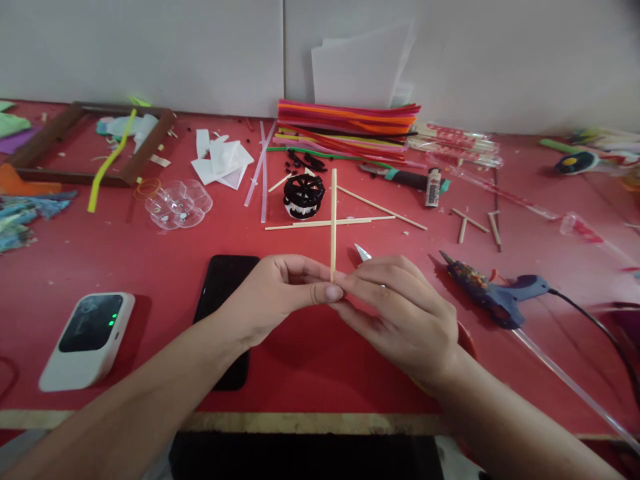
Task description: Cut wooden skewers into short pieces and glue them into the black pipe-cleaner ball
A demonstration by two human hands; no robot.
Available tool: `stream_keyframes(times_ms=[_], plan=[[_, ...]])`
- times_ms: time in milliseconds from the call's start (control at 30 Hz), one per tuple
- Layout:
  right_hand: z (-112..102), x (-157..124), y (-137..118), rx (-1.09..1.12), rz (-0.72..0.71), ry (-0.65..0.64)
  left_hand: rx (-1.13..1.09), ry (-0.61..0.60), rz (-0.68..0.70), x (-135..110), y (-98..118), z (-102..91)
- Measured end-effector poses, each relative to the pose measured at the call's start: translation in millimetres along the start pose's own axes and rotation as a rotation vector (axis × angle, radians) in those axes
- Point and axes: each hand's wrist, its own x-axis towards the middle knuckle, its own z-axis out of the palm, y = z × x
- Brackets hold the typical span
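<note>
Over the table's front part, my left hand (300, 285) pinches the lower end of a pale bamboo stick (333, 220) between thumb and fingers. The stick points upward, away from me. My right hand (400, 307) is closed, its fingertips meeting the left ones at the stick's base. A silver pointed blade tip (363, 253) shows behind the right fingers; whether that hand holds it I cannot tell. Beyond the hands sits a small round black spoked piece (304, 196) with a white lower part. Thin sticks (320, 224) lie on the red table (310, 373) near it.
A black phone (225, 287) lies partly under my left wrist, beside a white device (90, 340). A glue gun (495, 293) with its cable is at right. Pipe cleaners (350, 127), a utility knife (400, 177), a lighter (433, 187) and a brown frame (75, 175) lie further back.
</note>
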Motion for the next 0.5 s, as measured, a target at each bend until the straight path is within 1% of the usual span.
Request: stream_keyframes(times_ms=[167,267,367,500], plan=[[-2.1,-0.2,-0.3,-0.014,-0.044,-0.027,0.059,0.004,-0.055,-1.2,4.1,-2.6],[-2.9,0.3,-1.1,-0.022,-0.046,-0.034,0.101,0.006,-0.08,-1.5,5.6,-3.7],[-1.4,-0.3,-0.8,-0.029,-0.034,-0.04,0.116,-0.004,-0.07,-0.5,5.8,-4.0],[1.7,-0.9,2.9,-0.036,-0.032,-0.064,0.084,-0.005,-0.018,1.0,6.3,-3.6]])
